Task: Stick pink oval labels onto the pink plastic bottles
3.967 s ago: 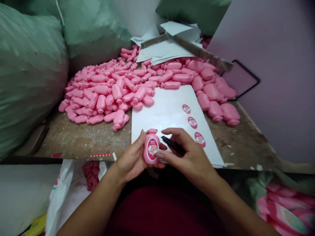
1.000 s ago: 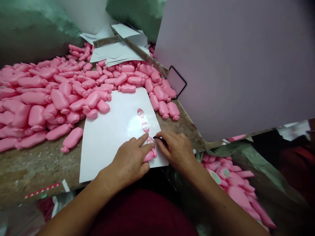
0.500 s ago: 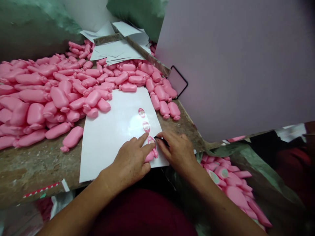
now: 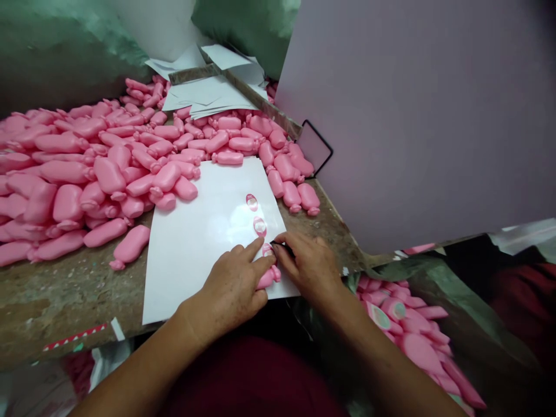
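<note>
A white label sheet [image 4: 197, 231] lies on the bench with oval pink-and-white stickers [image 4: 252, 202] in a column near its right edge. My left hand [image 4: 234, 281] rests on the sheet, closed around a small pink bottle [image 4: 266, 279] that is partly hidden under its fingers. Its index finger presses just below the second sticker [image 4: 259, 226]. My right hand [image 4: 306, 263] pinches a thin black tool [image 4: 284, 248], mostly hidden by the fingers. The tool's tip is at the edge of the lowest visible sticker [image 4: 267, 250], which the fingers partly cover.
Many unlabelled pink bottles [image 4: 108, 174] are piled behind and left of the sheet. Papers [image 4: 204, 95] lie under wooden strips at the back. A pale panel [image 4: 412, 116] rises at the right. Below it, an open green sack [image 4: 430, 272] holds pink bottles, some with labels.
My right fingertips have shifted slightly left over the lowest visible sticker, covering more of it. My left hand keeps its hold on the bottle. The whole view has moved a little.
</note>
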`<state>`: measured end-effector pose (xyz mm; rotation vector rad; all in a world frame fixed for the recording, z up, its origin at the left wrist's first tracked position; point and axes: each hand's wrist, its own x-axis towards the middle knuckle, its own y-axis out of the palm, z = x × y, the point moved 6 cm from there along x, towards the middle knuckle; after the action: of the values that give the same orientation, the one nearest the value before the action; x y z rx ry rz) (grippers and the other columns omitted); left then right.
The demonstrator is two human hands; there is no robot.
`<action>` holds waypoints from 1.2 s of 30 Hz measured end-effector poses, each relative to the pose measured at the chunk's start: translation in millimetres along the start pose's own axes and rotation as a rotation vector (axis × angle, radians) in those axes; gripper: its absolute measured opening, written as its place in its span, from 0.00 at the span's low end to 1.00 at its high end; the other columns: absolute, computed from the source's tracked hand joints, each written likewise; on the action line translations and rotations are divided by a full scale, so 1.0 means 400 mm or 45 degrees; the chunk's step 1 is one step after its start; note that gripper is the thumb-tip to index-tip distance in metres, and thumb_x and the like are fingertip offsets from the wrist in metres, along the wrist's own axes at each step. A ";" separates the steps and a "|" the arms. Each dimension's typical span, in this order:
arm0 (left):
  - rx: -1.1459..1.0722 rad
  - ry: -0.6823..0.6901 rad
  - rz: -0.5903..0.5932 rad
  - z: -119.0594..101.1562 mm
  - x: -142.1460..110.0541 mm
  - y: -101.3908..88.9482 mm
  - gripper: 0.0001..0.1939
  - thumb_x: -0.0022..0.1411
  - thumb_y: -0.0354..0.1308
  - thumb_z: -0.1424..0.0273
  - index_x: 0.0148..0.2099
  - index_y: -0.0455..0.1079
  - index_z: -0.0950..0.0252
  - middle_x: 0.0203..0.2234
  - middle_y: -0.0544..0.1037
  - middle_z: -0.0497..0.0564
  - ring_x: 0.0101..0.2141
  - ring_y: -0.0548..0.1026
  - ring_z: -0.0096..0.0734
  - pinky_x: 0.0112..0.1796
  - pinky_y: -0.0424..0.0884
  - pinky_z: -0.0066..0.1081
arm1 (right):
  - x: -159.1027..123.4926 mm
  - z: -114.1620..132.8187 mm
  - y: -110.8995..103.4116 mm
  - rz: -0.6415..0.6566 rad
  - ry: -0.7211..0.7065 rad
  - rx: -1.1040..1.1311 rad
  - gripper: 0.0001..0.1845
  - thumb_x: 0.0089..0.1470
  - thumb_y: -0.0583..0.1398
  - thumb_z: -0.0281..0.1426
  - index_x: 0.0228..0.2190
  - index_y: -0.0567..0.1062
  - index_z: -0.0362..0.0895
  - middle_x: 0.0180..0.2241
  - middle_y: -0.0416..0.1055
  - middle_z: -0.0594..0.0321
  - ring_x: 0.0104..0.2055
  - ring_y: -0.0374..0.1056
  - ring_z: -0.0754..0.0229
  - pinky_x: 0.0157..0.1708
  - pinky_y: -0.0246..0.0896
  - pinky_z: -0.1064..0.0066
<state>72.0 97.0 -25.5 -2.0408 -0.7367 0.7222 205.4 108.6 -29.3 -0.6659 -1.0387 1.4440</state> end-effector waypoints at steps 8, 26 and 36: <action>-0.852 -0.230 -0.290 0.062 -0.025 -0.052 0.18 0.60 0.54 0.67 0.52 0.72 0.62 0.52 0.77 0.54 0.50 0.74 0.42 0.54 0.68 0.40 | -0.001 -0.024 -0.013 0.009 0.073 0.206 0.07 0.60 0.57 0.31 0.36 0.76 0.45 0.36 0.79 0.59 0.37 0.73 0.53 0.36 0.56 0.64; -0.693 -0.455 -0.376 0.075 -0.017 -0.042 0.20 0.56 0.53 0.69 0.52 0.67 0.59 0.41 0.79 0.50 0.41 0.76 0.42 0.45 0.67 0.38 | 0.007 -0.015 -0.006 0.017 -0.089 0.113 0.08 0.59 0.58 0.30 0.35 0.78 0.44 0.31 0.79 0.61 0.33 0.72 0.56 0.35 0.52 0.65; -0.765 -0.485 -0.448 0.086 -0.018 -0.041 0.18 0.56 0.54 0.67 0.50 0.67 0.58 0.46 0.79 0.50 0.45 0.76 0.44 0.48 0.67 0.42 | -0.024 -0.016 -0.002 0.115 0.099 0.319 0.19 0.57 0.61 0.38 0.47 0.80 0.43 0.41 0.80 0.53 0.40 0.75 0.48 0.41 0.63 0.58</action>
<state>38.9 117.0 -27.0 -2.2161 -1.6486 0.7483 212.6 100.5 -33.1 -0.5872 -0.7596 1.5825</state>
